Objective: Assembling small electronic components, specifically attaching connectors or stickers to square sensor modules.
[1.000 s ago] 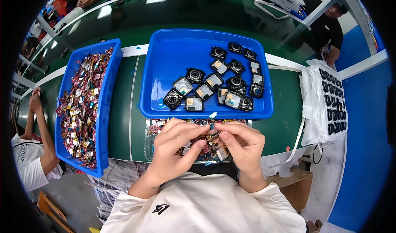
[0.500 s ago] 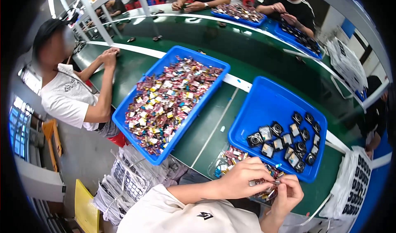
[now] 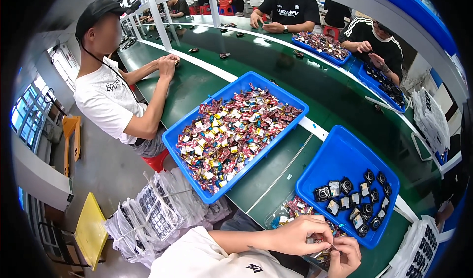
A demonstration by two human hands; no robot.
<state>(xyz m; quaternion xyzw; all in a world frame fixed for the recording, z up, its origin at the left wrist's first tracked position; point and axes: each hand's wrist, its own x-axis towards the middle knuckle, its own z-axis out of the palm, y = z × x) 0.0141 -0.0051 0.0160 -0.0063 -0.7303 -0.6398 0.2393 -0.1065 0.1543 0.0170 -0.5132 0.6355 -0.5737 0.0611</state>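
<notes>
Far left: co-worker (image 3: 111, 100) in white tee and black cap, beside the green table (image 3: 192, 96). Near left, on the floor: stack of wrapped bundles (image 3: 157, 209).

Left tray (image 3: 256, 159), blue: heaped nearly end to end with mixed loose parts (image 3: 231, 135), pinkish, white, yellow, some blue. Large quantity either way; backlog or output, can't tell.

Near middle: left hand (image 3: 300, 236) and right hand (image 3: 345, 258) together, fingertips pinching a small part (image 3: 332, 248) between them. Held just off the near side of the right tray, over a clear tray (image 3: 279, 220) with more loose bits, mostly covered. Kind of part: too small and hidden to tell. Judging by the grip, mid-piece, not finished.

Right tray (image 3: 320, 164), blue: bare toward far left, watches (image 3: 367, 206) clustered toward near right. Some with round sensor side up, others with pale rectangular insides showing. Probably opened units, so partly worked at best. No neat rows; looks like an unfinished batch.

Far right, across the table: blue parts tray (image 3: 318, 52), heaped, then black-piece tray (image 3: 373, 89), next to second co-worker (image 3: 393, 51). Near right: white stack (image 3: 406, 248) with black pieces in rows.
</notes>
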